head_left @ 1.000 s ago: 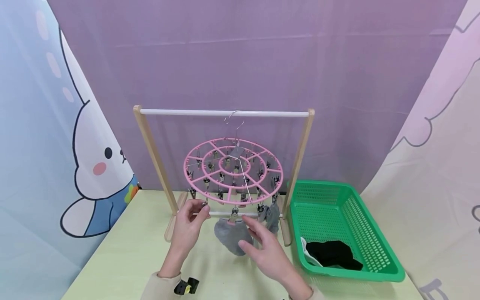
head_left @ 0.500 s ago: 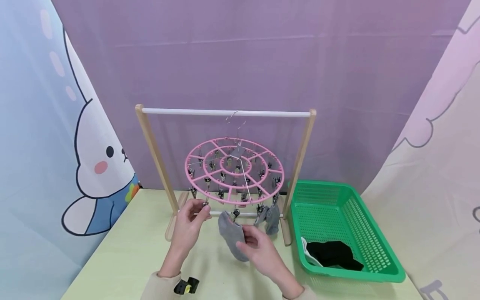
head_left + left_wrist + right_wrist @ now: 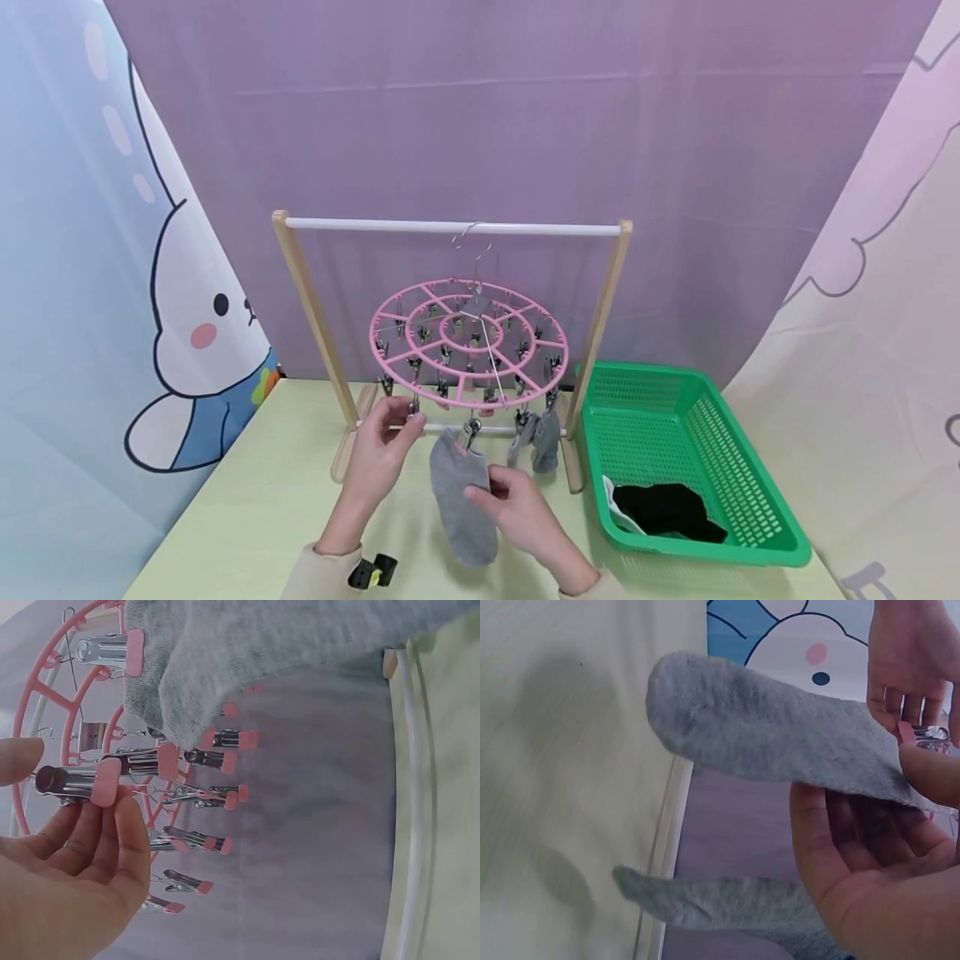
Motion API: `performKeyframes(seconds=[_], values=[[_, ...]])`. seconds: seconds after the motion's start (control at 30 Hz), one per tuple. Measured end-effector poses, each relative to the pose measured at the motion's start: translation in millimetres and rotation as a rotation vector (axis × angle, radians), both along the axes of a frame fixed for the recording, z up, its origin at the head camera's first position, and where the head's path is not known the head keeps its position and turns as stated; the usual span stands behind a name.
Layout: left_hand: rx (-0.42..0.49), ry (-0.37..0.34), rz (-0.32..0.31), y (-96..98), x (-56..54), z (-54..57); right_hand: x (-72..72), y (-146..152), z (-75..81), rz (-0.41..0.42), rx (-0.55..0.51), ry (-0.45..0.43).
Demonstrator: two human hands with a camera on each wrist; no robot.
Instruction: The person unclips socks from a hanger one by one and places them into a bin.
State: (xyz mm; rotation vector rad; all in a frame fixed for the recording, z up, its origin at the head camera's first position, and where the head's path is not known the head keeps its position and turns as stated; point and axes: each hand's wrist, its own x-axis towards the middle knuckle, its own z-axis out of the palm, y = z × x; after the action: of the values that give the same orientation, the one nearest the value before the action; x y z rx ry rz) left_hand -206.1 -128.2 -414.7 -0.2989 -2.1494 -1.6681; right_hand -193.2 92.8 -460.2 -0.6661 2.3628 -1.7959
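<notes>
A grey sock [image 3: 465, 500] hangs by its cuff from a metal clip [image 3: 469, 432] with pink tips, on the front rim of a round pink hanger [image 3: 381, 364]. My right hand [image 3: 517, 508] pinches the sock's right edge below the cuff; in the right wrist view the sock [image 3: 742, 724] stretches flat across my fingers. To its left, my left hand [image 3: 382, 450] holds another hanging clip [image 3: 79, 784] between thumb and fingers, with no cloth in it. More grey sock fabric [image 3: 546, 442] hangs from clips at the hanger's right side.
The hanger hooks over the white bar [image 3: 375, 224] of a wooden stand. Right of the stand, a green basket [image 3: 697, 554] holds black cloth [image 3: 667, 510] and a white piece [image 3: 618, 507]. A small black object [image 3: 372, 572] lies by my left sleeve.
My right hand has taken hold of the hanging sock's edge and moved down a little, so the sock is now spread out and hangs longer. The left hand has stayed at its clip.
</notes>
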Motion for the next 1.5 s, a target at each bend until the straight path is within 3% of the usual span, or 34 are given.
performKeyframes(seconds=[0.13, 0.2, 0.27, 0.37, 0.43, 0.53, 0.63, 0.8, 1.0, 1.17, 1.33, 1.5], values=[[-0.059, 0.034, 0.041, 1.0, 1.7, 1.6, 1.9, -0.6, 0.9, 0.003, 0.001, -0.018], [-0.1, 0.097, 0.091, 2.0, 2.9, 1.4, 3.0, -0.6, 1.4, 0.004, 0.008, -0.022], [-0.143, 0.187, 0.162, 3.5, 4.8, 0.6, 4.0, -0.5, 2.3, 0.011, 0.015, -0.03], [-0.204, 0.38, 0.273, 6.5, 8.5, 1.0, 4.9, -0.4, 3.1, 0.024, 0.033, -0.033], [-0.226, 0.498, 0.31, 8.8, 9.6, 2.1, 5.4, -0.3, 4.2, 0.036, 0.034, -0.036], [-0.256, 0.635, 0.292, 13.1, 9.5, 4.8, 6.5, 0.1, 6.4, 0.057, 0.028, -0.042], [-0.287, 0.674, 0.212, 18.5, 9.8, 6.2, 7.6, 1.1, 8.8, 0.08, 0.025, -0.049], [-0.341, 0.544, 0.086, 28.1, 12.2, 5.2, 9.5, 3.1, 11.8, 0.117, 0.023, -0.049], [-0.35, 0.266, -0.024, 37.9, 10.7, 8.7, 12.3, 5.2, 16.9, 0.146, 0.002, -0.035], [-0.263, 0.039, -0.191, 38.6, 3.3, 11.6, 13.4, 6.8, 20.2, 0.159, 0.008, -0.042], [-0.123, -0.06, -0.338, 32.7, -2.8, 12.0, 14.0, 9.2, 20.4, 0.172, 0.019, -0.057], [-0.038, -0.141, -0.392, 28.1, -2.1, 15.4, 12.1, 12.7, 19.3, 0.15, 0.037, -0.045]])
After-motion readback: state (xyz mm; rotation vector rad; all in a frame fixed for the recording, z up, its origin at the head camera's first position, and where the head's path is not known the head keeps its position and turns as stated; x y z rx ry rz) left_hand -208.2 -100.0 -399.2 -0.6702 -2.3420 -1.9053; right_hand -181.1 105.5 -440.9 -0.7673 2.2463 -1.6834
